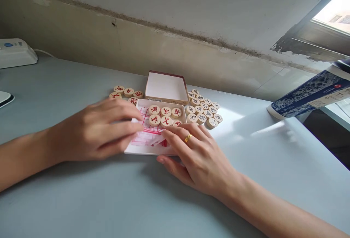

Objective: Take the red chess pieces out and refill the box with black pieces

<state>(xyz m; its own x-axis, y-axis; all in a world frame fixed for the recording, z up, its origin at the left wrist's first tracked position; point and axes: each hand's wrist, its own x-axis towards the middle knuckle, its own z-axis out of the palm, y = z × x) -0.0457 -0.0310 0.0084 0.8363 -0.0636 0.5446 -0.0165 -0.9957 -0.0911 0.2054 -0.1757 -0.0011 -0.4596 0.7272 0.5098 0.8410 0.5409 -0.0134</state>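
A shallow white box [175, 104] sits between my hands, holding several round wooden xiangqi pieces [155, 120] with red characters. Beside and below them in the box lies a folded sheet with pink and red lines [149, 134]. My left hand [104, 128] reaches over the box's left side, fingers stretched out and slightly blurred; its thumb is partly hidden. Over the front right of the box is my right hand [195, 154], a gold ring on one finger. Its fingers are spread above the sheet and a piece, with the thumb apart outside the front edge. Contact at the fingertips is unclear.
The box lid [166, 86] stands open side forward behind the box. More red pieces [128, 92] lie at the left, and several dark-lettered pieces [204, 105] cluster at the right. A blue patterned cylinder [314, 92] leans at the table's right edge; a white device [18, 54] is far left.
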